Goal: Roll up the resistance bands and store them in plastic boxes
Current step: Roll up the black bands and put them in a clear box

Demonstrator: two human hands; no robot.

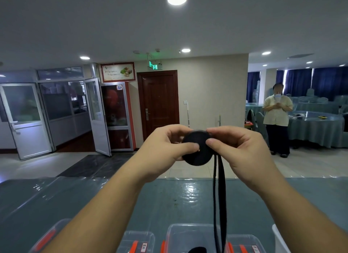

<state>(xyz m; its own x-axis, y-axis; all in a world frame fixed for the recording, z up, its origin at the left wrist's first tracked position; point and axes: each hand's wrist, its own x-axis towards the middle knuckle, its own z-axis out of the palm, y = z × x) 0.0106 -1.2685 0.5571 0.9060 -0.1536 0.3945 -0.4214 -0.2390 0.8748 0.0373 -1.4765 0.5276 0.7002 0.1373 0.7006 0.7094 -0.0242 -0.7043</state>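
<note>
between our thumbs and curled fingers, left hand point(165, 147) and right hand point(239, 149) pinch the band roll point(197, 149) tight; its tail point(219, 196) hangs free for winding.

Both bare forearms reached forward and upward from the near edge of the table, converging at chest height in front of the person. The left hand point(165, 147) was curled, its thumb laid flat across the front of the rolled black band point(197, 149) and its fingers wrapped behind. The right hand point(239, 147) mirrored it, thumb tip pressed on the roll's upper right, fingers curled over the top.
</note>
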